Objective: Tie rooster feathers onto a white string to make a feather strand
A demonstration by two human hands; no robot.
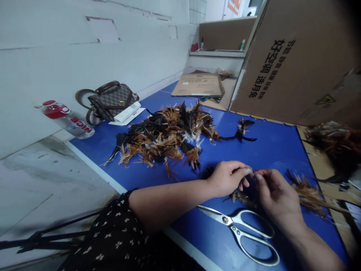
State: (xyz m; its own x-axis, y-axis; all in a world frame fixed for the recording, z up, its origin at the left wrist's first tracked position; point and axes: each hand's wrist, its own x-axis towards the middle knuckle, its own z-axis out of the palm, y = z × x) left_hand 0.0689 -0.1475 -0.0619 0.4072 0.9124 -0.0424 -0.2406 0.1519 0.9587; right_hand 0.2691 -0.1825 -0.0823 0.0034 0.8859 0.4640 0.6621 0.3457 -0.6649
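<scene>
Here, in the fingertips, above the table's near right part, is a small feather piece (249,168), too small to make out fully. The left hand (229,177) pinches it between thumb and forefinger; the right hand (278,195) meets it, thumb and forefinger pressed together, apparently nipping its thin end. It should be feather-light, soft in the barbs, stiffer but easily bent at the quill, so the quill end looks the place to hold.

Just below the hands lies a dark feather tuft (239,196), partly hidden. Nearer the table's front edge, metal scissors (234,226) rest with blades pointing left. Over by the right edge, brown feathers (308,194) spread out behind the right hand.

Out in the middle of the blue table (234,154) sprawls a big heap of brown and black feathers (166,131), one black tuft (241,130) trailing right. At the left corner stand a tilted-looking red-capped bottle (67,118) and a patterned handbag (113,99); flattened cardboard (197,84) lies toward the far edge.
</scene>
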